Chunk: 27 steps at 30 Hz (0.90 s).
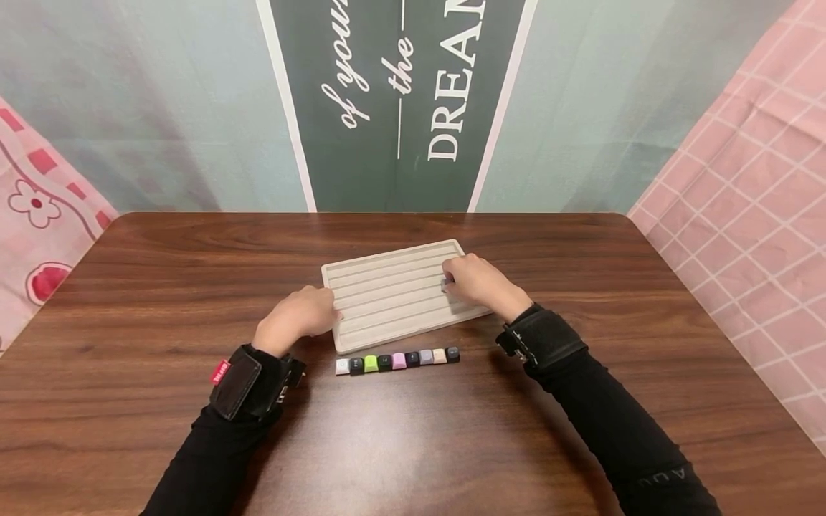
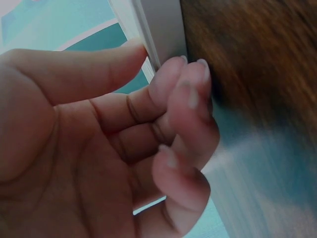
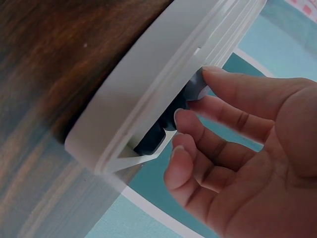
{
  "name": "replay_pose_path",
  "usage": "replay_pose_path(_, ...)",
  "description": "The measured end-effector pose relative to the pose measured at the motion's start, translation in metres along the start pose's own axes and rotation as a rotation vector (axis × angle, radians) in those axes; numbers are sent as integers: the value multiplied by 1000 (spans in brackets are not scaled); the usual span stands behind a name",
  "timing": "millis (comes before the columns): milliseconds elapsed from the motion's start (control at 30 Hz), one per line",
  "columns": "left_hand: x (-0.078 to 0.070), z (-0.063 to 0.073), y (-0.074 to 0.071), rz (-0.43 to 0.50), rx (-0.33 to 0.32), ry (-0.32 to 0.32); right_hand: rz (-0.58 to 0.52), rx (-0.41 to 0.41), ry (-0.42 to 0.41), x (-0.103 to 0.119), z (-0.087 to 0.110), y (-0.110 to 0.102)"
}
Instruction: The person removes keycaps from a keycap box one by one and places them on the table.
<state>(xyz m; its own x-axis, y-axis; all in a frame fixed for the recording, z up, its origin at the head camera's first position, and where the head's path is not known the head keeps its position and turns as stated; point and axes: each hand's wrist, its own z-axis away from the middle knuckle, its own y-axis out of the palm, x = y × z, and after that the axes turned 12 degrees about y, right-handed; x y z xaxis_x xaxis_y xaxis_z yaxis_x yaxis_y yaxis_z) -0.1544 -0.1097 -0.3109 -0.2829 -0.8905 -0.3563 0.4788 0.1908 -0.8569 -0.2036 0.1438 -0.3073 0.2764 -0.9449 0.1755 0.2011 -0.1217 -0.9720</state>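
Note:
A cream ridged tray (image 1: 387, 287) lies slightly turned on the table. My left hand (image 1: 305, 310) grips its left edge. In the left wrist view the thumb rests on the rim (image 2: 156, 29), with fingertips against the outer wall. Over the tray's right part, my right hand (image 1: 479, 281) pinches a grey keycap (image 3: 196, 87) between thumb and index finger. Beside that keycap, two dark keycaps (image 3: 152, 141) sit in the tray, largely hidden by my hand in the head view. The other fingers curl loosely close to them.
In front of the tray, a row of several keycaps (image 1: 398, 360) in white, black, green, pink, grey and cream stands on the brown wooden table (image 1: 400, 444). A printed cloth (image 1: 219, 107) hangs behind the table's far edge, with pink cloths at both sides.

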Motion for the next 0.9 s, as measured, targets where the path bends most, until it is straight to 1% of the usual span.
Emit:
replay_pose_path(200,0,1,1,-18,-13,16,0,-13,-10,0,1,1)
replay_pose_path(467,-1,2,1,-12,-18,12,8,-17,-16,-1,1,1)
replay_pose_path(767,-1,2,1,-23,-12,8,-1,-18,-20,0,0,1)
replay_pose_path(900,-1,2,1,-29,-12,6,12,-11,-13,0,0,1)
